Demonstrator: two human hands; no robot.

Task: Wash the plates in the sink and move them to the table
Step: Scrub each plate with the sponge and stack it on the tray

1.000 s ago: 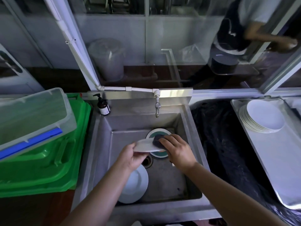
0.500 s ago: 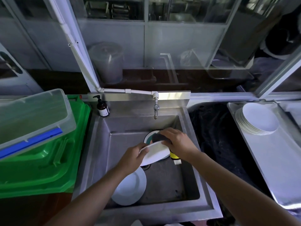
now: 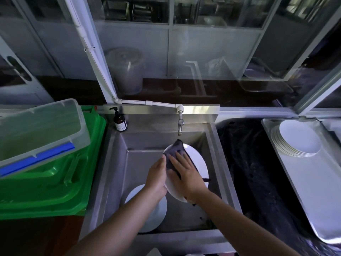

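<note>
Over the steel sink [image 3: 118, 163] I hold a white plate [image 3: 198, 159] tilted with its face toward me. My left hand [image 3: 156, 178] grips its left rim. My right hand [image 3: 186, 172] lies flat on the plate's face and presses a dark cloth [image 3: 175, 149] against it, fingers straight. A second white plate [image 3: 158, 213] lies on the sink floor under my left forearm. A stack of several white plates [image 3: 299, 139] sits on a metal tray [image 3: 313, 182] at the right.
The tap [image 3: 180, 124] hangs just beyond the plate, with no water running. A brown soap bottle [image 3: 120, 121] stands at the sink's back left corner. Green bins [image 3: 51, 182] and a clear box [image 3: 38, 133] fill the left. Black plastic sheeting [image 3: 249, 172] lies between sink and tray.
The plate has turned from nearly edge-on to facing me and risen toward the tap. My right hand moved from the far rim onto its face with the cloth. The patterned plate beneath is now hidden.
</note>
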